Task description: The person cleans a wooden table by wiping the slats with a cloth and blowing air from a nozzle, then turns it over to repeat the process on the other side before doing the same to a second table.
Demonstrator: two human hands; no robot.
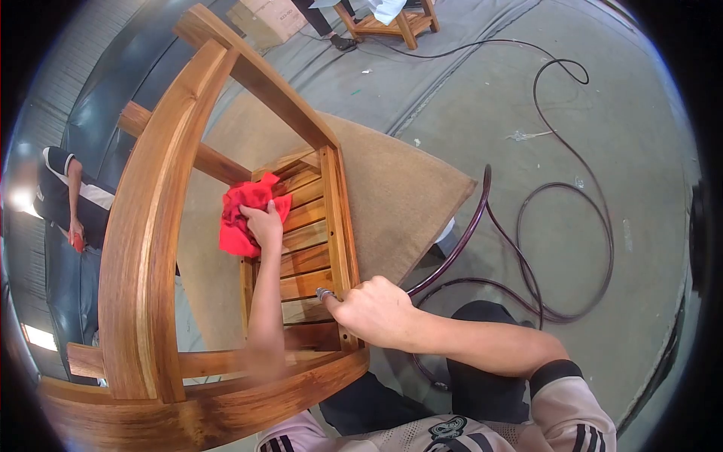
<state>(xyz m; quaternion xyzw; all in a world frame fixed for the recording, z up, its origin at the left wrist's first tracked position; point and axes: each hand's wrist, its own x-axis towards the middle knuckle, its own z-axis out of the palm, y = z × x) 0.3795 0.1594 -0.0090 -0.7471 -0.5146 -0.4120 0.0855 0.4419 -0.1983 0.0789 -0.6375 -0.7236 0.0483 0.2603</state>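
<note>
My left hand (261, 224) presses a crumpled red cloth (239, 239) against the far end of the slatted wooden shelf (305, 236) of a wooden furniture frame (143, 248). The left forearm reaches in between the frame's bars. Closed in a fist, my right hand (369, 313) holds a small metal nozzle (324, 294) over the near edge of the slats. A dark hose (476, 218) runs from behind the right hand. The grip part of the nozzle is hidden in the fist.
The frame lies on a brown padded table (399, 188). Hose loops (608, 248) cover the floor at right. Another person (75, 188) stands at left with something red in hand. At the top are a cardboard box (275, 19), a person's legs and a small wooden piece (407, 29).
</note>
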